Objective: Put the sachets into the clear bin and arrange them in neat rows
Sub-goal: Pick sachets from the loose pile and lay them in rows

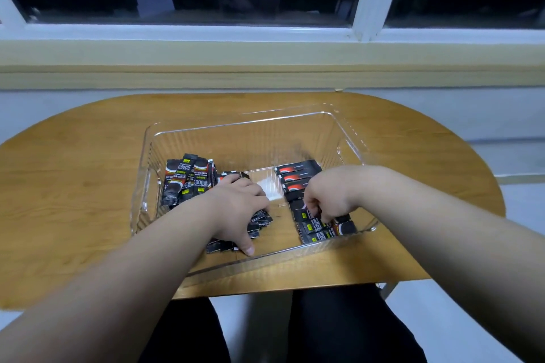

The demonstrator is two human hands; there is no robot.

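A clear bin stands in the middle of the wooden table. Inside it, black sachets lie in a loose pile at the left and in a neat row along the right side. My left hand presses flat on a bundle of sachets near the bin's front left, fingers curled around them. My right hand is closed on a sachet at the near end of the right row. Both hands hide part of the sachets under them.
The bin's floor shows bare between the two groups of sachets. A window sill and dark window run behind the table. The table's front edge is close to my lap.
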